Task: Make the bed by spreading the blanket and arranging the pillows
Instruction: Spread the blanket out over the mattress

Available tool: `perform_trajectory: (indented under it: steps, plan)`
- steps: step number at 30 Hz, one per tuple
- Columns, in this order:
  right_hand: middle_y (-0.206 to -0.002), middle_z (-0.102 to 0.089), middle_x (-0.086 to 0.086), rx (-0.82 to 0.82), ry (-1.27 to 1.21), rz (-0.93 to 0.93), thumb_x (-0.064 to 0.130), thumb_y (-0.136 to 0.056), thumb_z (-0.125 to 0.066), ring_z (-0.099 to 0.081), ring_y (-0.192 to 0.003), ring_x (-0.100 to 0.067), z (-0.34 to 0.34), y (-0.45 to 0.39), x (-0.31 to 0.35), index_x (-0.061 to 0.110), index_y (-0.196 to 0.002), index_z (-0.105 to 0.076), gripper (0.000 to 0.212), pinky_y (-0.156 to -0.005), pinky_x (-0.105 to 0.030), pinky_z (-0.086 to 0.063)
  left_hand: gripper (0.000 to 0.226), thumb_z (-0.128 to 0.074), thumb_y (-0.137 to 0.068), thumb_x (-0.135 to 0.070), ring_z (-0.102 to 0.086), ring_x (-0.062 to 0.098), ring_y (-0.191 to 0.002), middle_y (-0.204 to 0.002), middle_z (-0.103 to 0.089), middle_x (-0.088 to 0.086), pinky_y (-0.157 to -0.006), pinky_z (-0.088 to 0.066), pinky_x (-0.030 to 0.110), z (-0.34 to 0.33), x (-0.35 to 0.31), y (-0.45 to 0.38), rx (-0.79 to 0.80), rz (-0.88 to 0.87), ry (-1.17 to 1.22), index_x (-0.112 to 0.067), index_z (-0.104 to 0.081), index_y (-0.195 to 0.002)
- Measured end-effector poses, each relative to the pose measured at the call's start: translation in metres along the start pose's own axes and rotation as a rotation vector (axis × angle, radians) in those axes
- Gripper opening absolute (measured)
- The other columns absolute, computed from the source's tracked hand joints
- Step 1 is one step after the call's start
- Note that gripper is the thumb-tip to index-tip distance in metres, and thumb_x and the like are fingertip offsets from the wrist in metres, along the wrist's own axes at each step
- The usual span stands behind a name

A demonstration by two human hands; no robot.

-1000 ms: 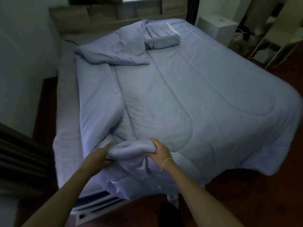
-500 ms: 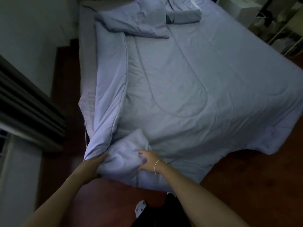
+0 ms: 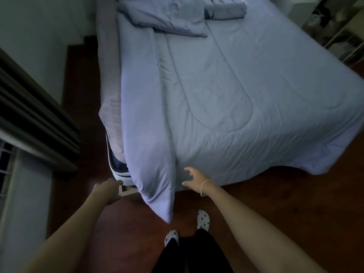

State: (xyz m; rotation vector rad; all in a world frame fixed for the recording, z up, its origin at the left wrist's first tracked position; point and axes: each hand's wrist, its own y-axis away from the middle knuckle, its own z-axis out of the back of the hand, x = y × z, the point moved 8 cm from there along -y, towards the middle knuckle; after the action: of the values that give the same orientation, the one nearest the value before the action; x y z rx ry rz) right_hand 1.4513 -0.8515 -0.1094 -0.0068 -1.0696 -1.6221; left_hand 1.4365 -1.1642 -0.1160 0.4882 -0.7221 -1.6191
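Step in hand: spreading the blanket; judged from its lie, the pull toward the foot of the bed was largely done, the squaring-up not.
Blanket: it covered most of the bed and overhung the foot edge; along the left edge a long fold lay doubled back on itself, ending in a corner that hung off the foot's left corner down toward the floor.
Pillows: one pillow lay crooked near the head's left corner, a second pillow beside it at the head edge.
Left hand: empty, fingers loosely curled, just left of the hanging corner and apart from it.
Right hand: empty, fingers spread wide, just off the blanket's foot edge.
Next move, as a guess: take the doubled fold and draw it out over the bed's left edge, where bare sheet showed, then straighten the pillows.
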Motion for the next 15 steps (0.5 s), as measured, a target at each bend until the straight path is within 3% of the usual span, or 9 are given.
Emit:
perform_trajectory:
  steps: [3,15]
  plan:
    - [-0.143,-0.043,-0.006,-0.006,0.0,-0.005,0.032,-0.087,-0.063,-0.048,-0.125,-0.026,0.008,0.001,0.005,0.025,-0.144,-0.034,0.064,-0.097,-0.033,-0.041,0.061,-0.055,-0.082,-0.05,-0.049,0.021,-0.123,-0.137,-0.044,0.0,-0.098,-0.042,0.039,0.023,-0.003,-0.006,-0.086,-0.022,0.087,-0.039,-0.034,-0.138]
    - [-0.143,-0.043,-0.01,-0.096,-0.035,-0.06,0.027,-0.088,-0.061,-0.047,-0.127,-0.029,0.076,-0.043,0.01,0.021,-0.144,-0.034,0.062,-0.102,-0.036,-0.041,0.05,-0.05,-0.093,-0.04,-0.051,0.028,-0.116,-0.138,-0.044,0.008,-0.094,-0.044,0.039,0.122,-0.087,-0.074,-0.398,-0.24,0.096,-0.023,-0.04,-0.139]
